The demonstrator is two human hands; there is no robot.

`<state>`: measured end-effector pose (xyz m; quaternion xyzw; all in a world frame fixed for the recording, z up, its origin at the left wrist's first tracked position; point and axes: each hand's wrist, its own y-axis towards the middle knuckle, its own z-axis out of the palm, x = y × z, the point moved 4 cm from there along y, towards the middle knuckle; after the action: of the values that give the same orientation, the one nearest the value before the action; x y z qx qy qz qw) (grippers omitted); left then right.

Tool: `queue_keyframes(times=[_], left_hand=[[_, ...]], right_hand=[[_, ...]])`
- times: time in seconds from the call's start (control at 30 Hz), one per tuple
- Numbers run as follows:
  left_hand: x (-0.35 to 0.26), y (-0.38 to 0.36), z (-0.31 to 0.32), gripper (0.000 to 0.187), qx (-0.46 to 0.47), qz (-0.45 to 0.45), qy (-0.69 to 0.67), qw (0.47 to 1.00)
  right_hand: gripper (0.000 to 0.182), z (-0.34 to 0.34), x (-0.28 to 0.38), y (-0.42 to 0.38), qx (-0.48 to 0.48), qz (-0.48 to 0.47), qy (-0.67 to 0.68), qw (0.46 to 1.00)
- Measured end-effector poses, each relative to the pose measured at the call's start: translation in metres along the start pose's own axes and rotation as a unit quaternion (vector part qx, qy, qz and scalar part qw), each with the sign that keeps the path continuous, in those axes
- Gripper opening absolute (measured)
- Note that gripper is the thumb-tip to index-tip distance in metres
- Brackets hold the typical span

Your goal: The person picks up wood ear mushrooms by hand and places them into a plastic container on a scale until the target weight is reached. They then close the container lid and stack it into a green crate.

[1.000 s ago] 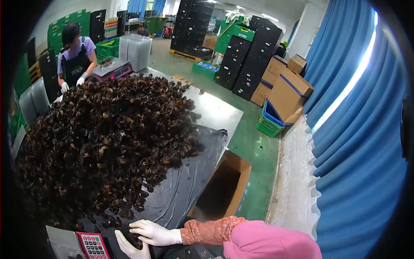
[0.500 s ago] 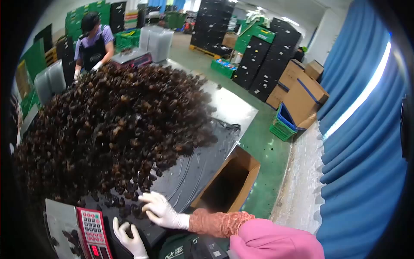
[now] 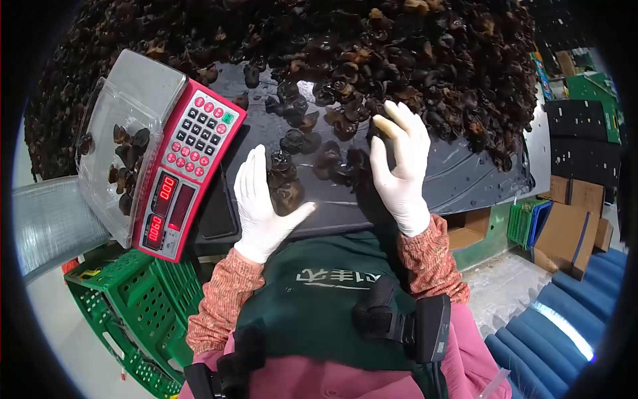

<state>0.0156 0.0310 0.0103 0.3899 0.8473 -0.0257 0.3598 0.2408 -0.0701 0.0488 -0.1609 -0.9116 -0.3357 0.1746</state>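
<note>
My left hand, in a white glove, is open with its fingers stretched out and its thumb apart. It is beside a few loose wood ear mushrooms on the black sheet near the table edge. My right hand, also white-gloved, is open at the right of these pieces, with nothing visible in it. Left of my left hand is a red digital scale. On its metal pan rests a clear plastic tray holding several dark mushroom pieces.
A large heap of wood ear mushrooms covers the table's far part. Black sheeting lies under its near edge. Green crates and stacked clear trays are at left. Cardboard boxes and a blue curtain are at right.
My view has swung down toward the table and my body. My left hand's curled fingers have straightened, and both hands are now apart. The co-worker has left the view.
</note>
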Motion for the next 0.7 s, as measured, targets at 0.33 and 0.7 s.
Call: queue_keyframes(times=[0.33,0.7], left_hand=[[0.001,0.002,0.002,0.120,0.011,0.022,0.047,0.999],[-0.002,0.005,0.001,0.115,0.002,0.012,0.032,0.999]], right_hand=[[0.042,0.023,0.063,-0.006,0.272,-0.105,0.165,0.942],[0.030,0.033,0.039,0.043,0.128,-0.101,0.121,0.979]])
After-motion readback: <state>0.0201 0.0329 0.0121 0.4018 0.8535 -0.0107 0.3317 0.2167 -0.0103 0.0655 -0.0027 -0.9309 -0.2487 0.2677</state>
